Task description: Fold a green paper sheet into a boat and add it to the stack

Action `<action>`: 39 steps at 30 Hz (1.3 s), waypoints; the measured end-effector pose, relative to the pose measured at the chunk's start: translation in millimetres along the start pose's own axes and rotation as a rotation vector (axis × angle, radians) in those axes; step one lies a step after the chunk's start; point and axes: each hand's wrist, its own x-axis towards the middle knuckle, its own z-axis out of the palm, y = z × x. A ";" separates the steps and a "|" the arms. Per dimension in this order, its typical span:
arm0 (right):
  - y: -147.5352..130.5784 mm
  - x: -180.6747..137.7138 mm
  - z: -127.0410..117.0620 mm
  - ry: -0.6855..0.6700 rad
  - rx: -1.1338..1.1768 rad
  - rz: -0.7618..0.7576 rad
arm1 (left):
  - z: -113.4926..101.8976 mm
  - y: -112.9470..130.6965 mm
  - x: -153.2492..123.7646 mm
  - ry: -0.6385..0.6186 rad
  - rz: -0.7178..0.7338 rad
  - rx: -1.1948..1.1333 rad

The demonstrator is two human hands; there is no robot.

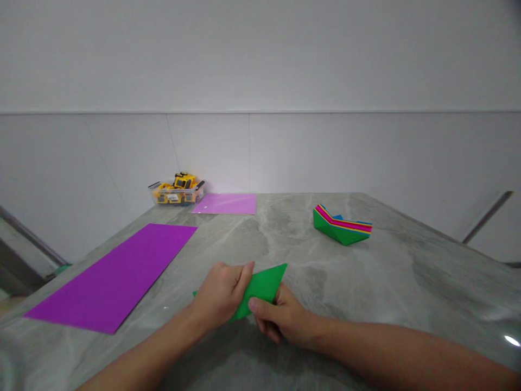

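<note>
At the left of the frame, a purple sheet (pixel 118 279) is lying flat, showing no fold; nearer the centre, by the far edge, a lilac sheet (pixel 228 203) is lying likewise. At lower centre, my left hand (pixel 223 290) is gripping a green paper (pixel 264 283), its fingers wrapping over it; my right hand (pixel 288 315) is pinching its near right part, thumb on top. I am judging the folding as partly done: the green paper is showing a slanted, pointed outline but is lacking the open form that the boat-shaped piece (pixel 344 233), right of centre, is displaying with its green side and coloured bands. A clear box (pixel 187 196) holding yellow toy vehicles (pixel 184 181) is standing at the left rear of the grey, marble-veined surface (pixel 391 293). Behind, a white panelled wall (pixel 325 152) is spanning the frame; at lower right, a light spot is gleaming.
</note>
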 end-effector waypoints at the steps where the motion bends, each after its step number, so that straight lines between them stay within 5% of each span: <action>1: 1.3 0.9 0.3 0.044 -0.036 -0.032 | -2.3 -0.4 0.8 -0.005 0.019 0.069; 8: 8.3 3.3 3.6 0.098 -0.155 -0.062 | 5.2 -0.5 -2.8 0.011 0.016 0.200; 17: -2.3 -8.9 8.3 -0.302 -0.112 0.084 | 8.2 6.3 -11.7 -0.259 0.045 -0.178; 22: 1.8 -4.4 9.0 -0.157 -0.148 0.079 | -0.6 -1.9 -5.8 -0.166 0.231 0.090; 26: 3.9 -0.5 6.7 -0.078 -0.172 0.046 | 0.0 -5.4 -1.9 -0.113 0.232 0.201; 35: 5.1 -7.1 3.2 -0.320 -0.185 0.172 | 13.2 1.6 -8.4 -0.293 0.226 -0.056; 39: 3.9 -4.3 2.0 -0.189 -0.202 0.110 | 5.1 -3.7 -0.2 -0.276 0.285 0.099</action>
